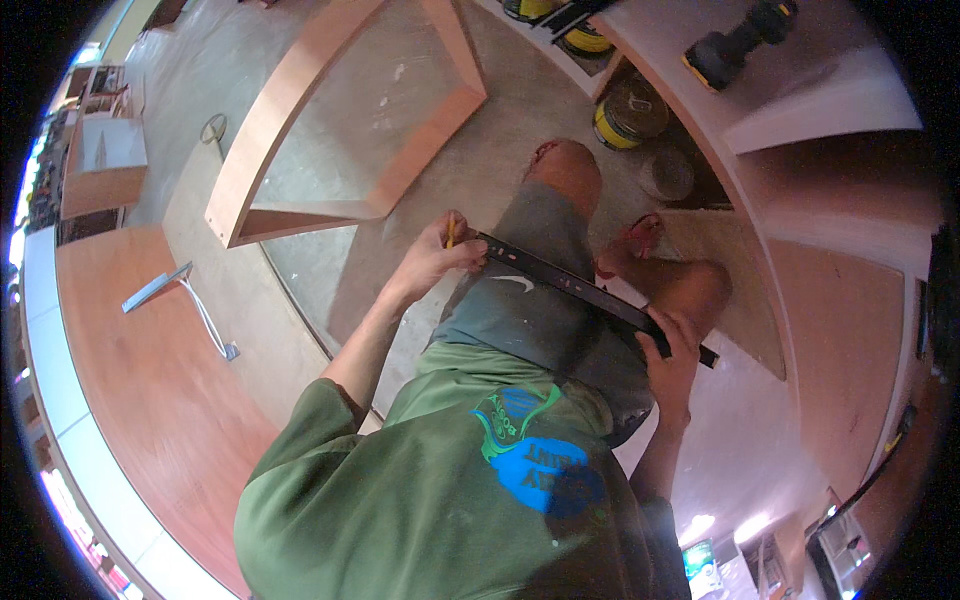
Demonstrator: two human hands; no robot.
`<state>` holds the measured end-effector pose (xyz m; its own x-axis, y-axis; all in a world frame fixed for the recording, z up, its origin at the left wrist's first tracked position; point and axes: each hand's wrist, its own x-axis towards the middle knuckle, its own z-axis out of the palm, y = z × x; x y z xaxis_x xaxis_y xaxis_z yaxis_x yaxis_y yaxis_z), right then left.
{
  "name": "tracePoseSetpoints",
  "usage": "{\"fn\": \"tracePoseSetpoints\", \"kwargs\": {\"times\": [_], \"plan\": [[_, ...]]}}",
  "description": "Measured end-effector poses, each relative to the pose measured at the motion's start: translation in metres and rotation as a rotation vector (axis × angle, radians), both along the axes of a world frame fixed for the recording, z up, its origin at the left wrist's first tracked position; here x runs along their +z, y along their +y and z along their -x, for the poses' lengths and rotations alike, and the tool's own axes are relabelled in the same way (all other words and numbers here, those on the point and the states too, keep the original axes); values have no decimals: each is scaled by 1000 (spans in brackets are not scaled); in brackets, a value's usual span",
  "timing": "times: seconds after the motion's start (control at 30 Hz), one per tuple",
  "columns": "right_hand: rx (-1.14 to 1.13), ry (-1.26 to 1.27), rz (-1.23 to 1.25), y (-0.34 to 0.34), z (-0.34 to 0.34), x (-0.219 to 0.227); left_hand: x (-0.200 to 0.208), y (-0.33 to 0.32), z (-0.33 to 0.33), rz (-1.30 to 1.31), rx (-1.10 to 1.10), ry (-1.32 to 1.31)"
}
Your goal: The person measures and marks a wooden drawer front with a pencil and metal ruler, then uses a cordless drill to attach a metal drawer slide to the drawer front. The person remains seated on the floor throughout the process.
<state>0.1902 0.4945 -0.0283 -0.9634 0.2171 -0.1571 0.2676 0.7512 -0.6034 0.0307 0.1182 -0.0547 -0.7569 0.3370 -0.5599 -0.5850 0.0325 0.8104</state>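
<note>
A long black drawer slide (570, 285) with slots and holes lies slantwise across my lap, above my grey shorts. My left hand (432, 262) is closed around its left end, and a yellow pencil (451, 228) sticks up between those fingers. Near the other end, my right hand (672, 358) grips the slide with thumb and fingers, and a short length of it juts out past the hand.
An open wooden frame (255, 145) stands on the floor ahead to the left. A wooden panel (130, 330) lies at left. Black-and-yellow cans (630, 112) sit in a cabinet at right, with a cordless drill (738, 48) on the pale surface beyond.
</note>
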Motion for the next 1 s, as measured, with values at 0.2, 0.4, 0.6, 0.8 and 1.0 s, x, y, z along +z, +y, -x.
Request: {"fn": "tracePoseSetpoints", "kwargs": {"times": [0.2, 0.4, 0.6, 0.8, 1.0], "plan": [[8, -43, 41, 0, 2, 1, -7, -6, -1, -27, -13, 8], [29, -39, 0, 2, -1, -2, -5, -2, -3, -62, 15, 17], [17, -53, 46, 0, 1, 3, -7, -3, -4, -54, 1, 44], [21, -42, -5, 0, 0, 1, -7, -5, -4, -79, 9, 6], [60, 34, -45, -4, 4, 8, -8, -4, -1, -63, -8, 38]]}}
